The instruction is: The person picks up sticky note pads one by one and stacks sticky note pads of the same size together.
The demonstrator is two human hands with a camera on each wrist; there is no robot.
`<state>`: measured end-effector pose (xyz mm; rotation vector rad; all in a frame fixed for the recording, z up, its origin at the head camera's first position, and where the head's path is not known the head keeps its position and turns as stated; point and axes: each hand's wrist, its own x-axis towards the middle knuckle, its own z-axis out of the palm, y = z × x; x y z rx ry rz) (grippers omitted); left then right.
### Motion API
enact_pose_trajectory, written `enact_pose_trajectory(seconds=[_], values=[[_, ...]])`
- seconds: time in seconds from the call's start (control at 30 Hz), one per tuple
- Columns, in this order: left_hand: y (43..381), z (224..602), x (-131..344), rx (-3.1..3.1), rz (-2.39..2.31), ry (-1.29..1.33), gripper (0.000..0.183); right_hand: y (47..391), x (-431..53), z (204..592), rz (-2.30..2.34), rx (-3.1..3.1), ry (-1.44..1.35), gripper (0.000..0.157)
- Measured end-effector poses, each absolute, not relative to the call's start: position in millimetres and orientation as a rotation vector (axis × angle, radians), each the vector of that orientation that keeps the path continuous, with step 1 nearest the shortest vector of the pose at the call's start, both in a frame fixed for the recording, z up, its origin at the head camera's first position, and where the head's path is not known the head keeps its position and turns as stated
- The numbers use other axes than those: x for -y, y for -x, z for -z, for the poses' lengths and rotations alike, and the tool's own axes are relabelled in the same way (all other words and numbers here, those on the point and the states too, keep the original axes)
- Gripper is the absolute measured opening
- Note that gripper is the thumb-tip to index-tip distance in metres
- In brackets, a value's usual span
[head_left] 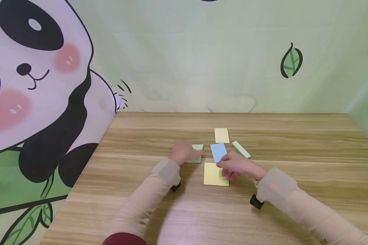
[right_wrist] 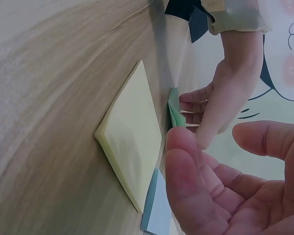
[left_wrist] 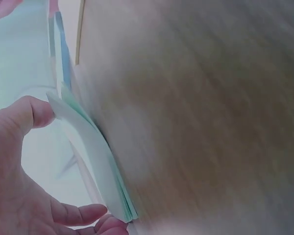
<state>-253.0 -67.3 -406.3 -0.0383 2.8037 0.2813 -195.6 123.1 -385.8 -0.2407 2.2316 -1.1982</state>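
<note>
Pale green backdrop (head_left: 184, 68), cartoon panda (head_left: 49, 90) at left, 1 outlined leaf (head_left: 291, 63) at right, wood-grain tabletop (head_left: 141, 139)

- It's two from you: left hand (head_left: 182, 152) and right hand (head_left: 237, 165)!
- Two yellows now: near yellow pad (head_left: 213, 175), far yellow pad (head_left: 221, 135).
- Just one blue pad (head_left: 217, 152) before you.
- Two greens: wide green pad (head_left: 197, 159), narrow green pad (head_left: 241, 149), and you're at five pads!
- One desk (head_left: 300, 139) under them.
- And one panda (head_left: 56, 110) pictured to your left.
</note>
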Motion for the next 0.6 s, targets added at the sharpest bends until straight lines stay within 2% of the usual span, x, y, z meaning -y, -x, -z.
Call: enact_pose_trajectory(seconds=[0.2,0.37,0.6], values=[[251.4,404.3,74.2,-2.790,-0.351,0.020,0.069,196.2,-126.2,386.7,1.212,-2.213,0.235,0.027],[246.4,402.4,79.1,-2.836,-0.378,-0.069,0.040,195.6,-128.2,387.0,1.213,-2.213,0.234,0.027],[240.0,403.2,77.3,-2.889,-0.404,-0.094,0.051,193.5,-129.1,385.9,1.207,-2.219,0.242,0.025]])
